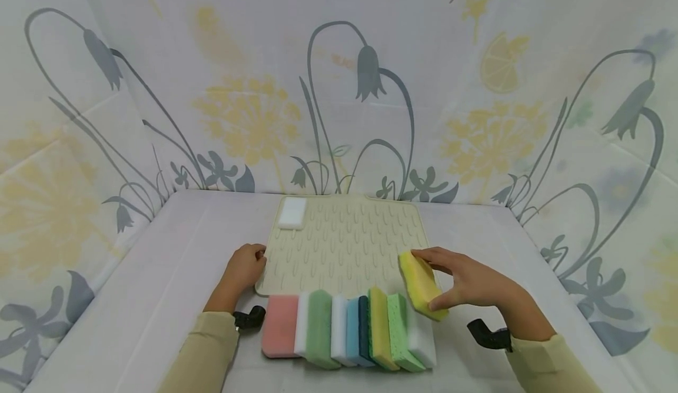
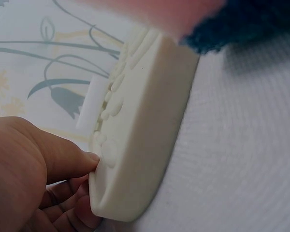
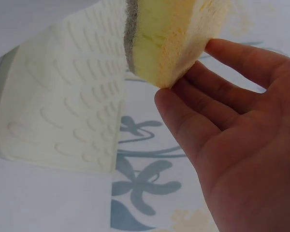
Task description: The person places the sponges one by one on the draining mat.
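My right hand (image 1: 471,278) holds a yellow sponge (image 1: 421,284) by its ends, thumb near and fingers far, above the mat's near right corner. In the right wrist view this sponge (image 3: 169,38) shows a grey scouring layer on one face. My left hand (image 1: 248,269) grips the left edge of a beige ribbed silicone mat (image 1: 344,252). In the left wrist view the thumb of that hand (image 2: 34,169) presses on the mat's rim (image 2: 150,130), with the other fingers curled at its side. A white sponge (image 1: 292,213) lies on the mat's far left corner.
A row of several sponges stands along the mat's near edge: a pink sponge (image 1: 279,325) at the left end, a green sponge (image 1: 320,328), a light green sponge (image 1: 401,328) and a white sponge (image 1: 422,337) at the right end. A flowered curtain (image 1: 254,87) encloses the white table (image 1: 175,252).
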`<state>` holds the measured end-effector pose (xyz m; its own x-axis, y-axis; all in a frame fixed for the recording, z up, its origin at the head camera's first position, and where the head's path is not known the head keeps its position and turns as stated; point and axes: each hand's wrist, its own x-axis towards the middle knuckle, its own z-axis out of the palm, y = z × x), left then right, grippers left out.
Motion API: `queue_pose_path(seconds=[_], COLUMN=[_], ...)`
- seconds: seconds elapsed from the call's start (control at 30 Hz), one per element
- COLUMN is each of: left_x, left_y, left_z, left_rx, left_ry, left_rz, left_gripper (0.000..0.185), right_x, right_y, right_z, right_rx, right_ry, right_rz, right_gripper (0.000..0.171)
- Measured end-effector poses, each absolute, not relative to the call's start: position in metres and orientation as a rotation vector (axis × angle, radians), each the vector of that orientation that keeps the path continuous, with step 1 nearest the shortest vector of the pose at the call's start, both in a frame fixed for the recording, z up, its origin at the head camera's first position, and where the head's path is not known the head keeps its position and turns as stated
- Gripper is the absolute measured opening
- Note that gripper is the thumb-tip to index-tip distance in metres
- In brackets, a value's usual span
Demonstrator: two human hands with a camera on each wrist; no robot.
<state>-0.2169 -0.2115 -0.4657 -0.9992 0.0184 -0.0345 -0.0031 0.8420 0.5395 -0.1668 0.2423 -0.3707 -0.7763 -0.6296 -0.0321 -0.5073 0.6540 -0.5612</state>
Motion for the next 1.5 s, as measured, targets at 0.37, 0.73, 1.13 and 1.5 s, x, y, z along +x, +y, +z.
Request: queue_pose_path(seconds=[0.37, 0.73, 1.13, 1.5], left_x=[-0.220, -0.220, -0.219, -0.221], left_y=[-0.210, -0.209, -0.212, -0.213], left_z=[-0.465, -0.466, -0.467, -0.470], left_rx=[0.015, -0.007, 0.000, -0.011], left_ry=[2.996, 2.988, 2.993, 2.983], left_rz=[0.887, 0.887, 0.883, 0.881], left_gripper=[0.038, 0.038, 0.038, 0.038], right_x=[-0.181, -0.192, -0.207, -0.224], right_y=[0.228, 0.206, 0.182, 0.167], right_z=[-0.357, -0.346, -0.343, -0.338], right_rx=[-0.939, -0.947, -0.986, -0.979], right_ry=[2.604, 2.576, 2.539, 2.527], right_rz=[-0.795, -0.756, -0.736, -0.719], right_gripper=[0.092, 0.093, 0.094, 0.095])
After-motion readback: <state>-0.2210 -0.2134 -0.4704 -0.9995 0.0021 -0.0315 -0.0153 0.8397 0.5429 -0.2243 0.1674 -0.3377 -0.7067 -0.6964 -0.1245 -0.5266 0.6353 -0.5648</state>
